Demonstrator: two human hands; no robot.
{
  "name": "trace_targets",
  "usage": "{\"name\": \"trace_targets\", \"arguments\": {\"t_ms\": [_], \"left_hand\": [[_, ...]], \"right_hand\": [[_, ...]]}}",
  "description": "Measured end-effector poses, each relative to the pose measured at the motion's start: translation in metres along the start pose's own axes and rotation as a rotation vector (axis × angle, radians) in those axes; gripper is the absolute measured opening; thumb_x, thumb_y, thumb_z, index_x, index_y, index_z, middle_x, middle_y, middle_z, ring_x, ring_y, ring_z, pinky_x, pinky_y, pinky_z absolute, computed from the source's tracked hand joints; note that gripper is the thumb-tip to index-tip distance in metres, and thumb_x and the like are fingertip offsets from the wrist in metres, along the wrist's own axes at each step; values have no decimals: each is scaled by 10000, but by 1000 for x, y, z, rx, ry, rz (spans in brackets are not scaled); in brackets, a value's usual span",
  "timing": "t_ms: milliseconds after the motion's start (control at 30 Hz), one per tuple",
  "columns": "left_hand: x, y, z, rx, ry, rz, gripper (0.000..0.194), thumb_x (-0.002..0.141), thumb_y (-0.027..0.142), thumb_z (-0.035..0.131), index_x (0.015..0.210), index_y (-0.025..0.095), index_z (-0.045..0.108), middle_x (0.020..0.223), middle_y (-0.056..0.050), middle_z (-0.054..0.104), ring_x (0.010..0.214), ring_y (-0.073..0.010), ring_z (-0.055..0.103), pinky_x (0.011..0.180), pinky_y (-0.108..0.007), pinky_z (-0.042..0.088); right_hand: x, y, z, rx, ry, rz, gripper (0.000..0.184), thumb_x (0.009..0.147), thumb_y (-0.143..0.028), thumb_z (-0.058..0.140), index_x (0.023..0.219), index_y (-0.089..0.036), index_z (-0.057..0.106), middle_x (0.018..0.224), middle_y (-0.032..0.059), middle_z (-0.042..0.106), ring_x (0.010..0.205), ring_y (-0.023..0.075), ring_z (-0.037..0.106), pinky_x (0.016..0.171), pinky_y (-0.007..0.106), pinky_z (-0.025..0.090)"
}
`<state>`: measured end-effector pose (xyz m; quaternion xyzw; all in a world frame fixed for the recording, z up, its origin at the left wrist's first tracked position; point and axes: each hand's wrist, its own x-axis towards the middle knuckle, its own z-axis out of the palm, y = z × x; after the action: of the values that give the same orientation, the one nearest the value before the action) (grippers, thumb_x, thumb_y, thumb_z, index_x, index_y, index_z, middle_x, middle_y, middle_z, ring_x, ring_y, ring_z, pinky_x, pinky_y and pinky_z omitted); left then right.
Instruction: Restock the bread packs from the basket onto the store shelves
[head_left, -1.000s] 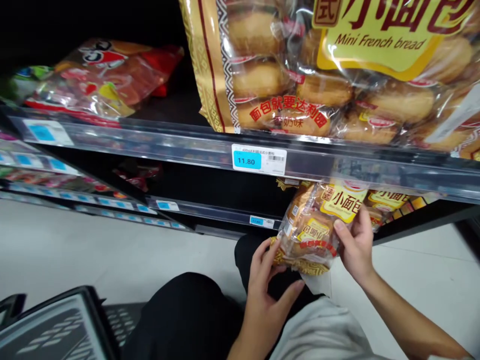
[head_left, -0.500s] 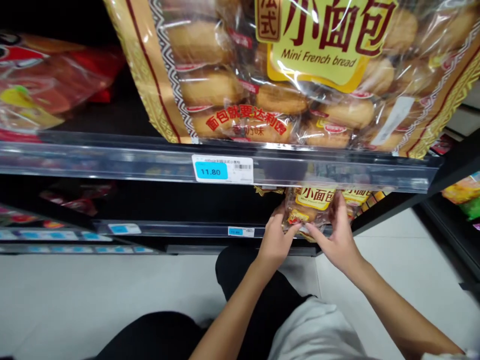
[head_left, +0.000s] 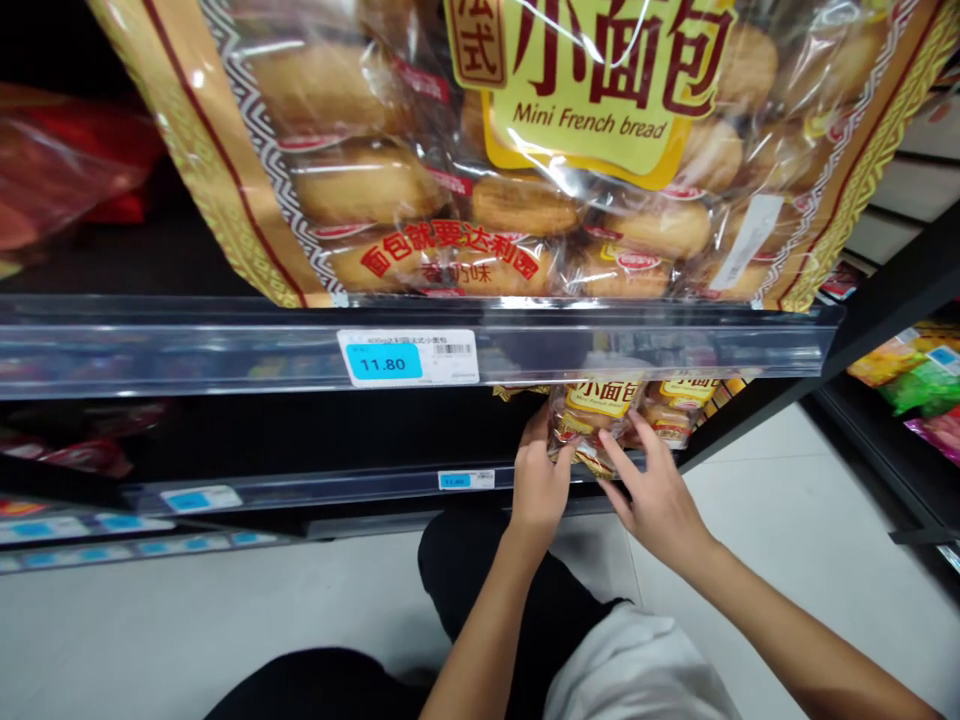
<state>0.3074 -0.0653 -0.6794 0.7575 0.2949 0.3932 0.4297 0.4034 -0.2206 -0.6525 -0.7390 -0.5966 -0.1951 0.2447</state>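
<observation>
A small bag of mini French bread point(head_left: 596, 420) sits at the front of the lower shelf, under the clear price rail. My left hand point(head_left: 538, 480) grips its left edge with curled fingers. My right hand point(head_left: 654, 495) rests against its lower right side, fingers stretched out and spread. More bags of the same bread point(head_left: 686, 405) stand just to its right. A large bag of mini French bread point(head_left: 525, 150) fills the upper shelf right above.
A clear price rail point(head_left: 225, 350) with an 11.80 tag point(head_left: 407, 357) runs across the upper shelf. A red snack bag point(head_left: 52, 170) lies at upper left. Coloured packets point(head_left: 915, 380) fill a rack at right. My dark-trousered knees point(head_left: 510, 590) are above the pale floor.
Both hands carried the small bread bag from in front of my lap up and in onto the lower shelf. My view has shifted left and closer; the basket at bottom left is gone from sight.
</observation>
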Motion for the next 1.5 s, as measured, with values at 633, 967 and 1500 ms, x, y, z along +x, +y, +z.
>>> {"name": "trace_targets", "arguments": {"t_ms": [633, 967, 1500], "left_hand": [[11, -22, 23, 177, -72, -9, 821, 847, 210, 735, 1574, 146, 359, 1454, -234, 574, 1366, -366, 574, 1157, -530, 474], [11, -9, 24, 115, -41, 6, 932, 798, 358, 789, 1569, 140, 312, 1524, -230, 491, 1445, -354, 481, 1218, -515, 400], [74, 48, 35, 43, -238, -35, 123, 823, 296, 752, 840, 207, 669, 799, -70, 731, 916, -304, 723, 980, -462, 549]], "right_hand": [[10, 21, 30, -6, -19, 92, 503, 1006, -106, 451, 1500, -180, 503, 1010, 95, 729, 790, 238, 719, 697, 338, 626], [-8, 1, 30, 97, -251, 133, 482, 1016, -241, 558, 1465, -86, 473, 1394, 242, 637, 1312, 358, 620, 1029, 518, 594], [-18, 31, 3, 295, 263, -46, 402, 944, -103, 583, 1330, -202, 637, 1023, 113, 751, 955, 267, 720, 844, 446, 633]]}}
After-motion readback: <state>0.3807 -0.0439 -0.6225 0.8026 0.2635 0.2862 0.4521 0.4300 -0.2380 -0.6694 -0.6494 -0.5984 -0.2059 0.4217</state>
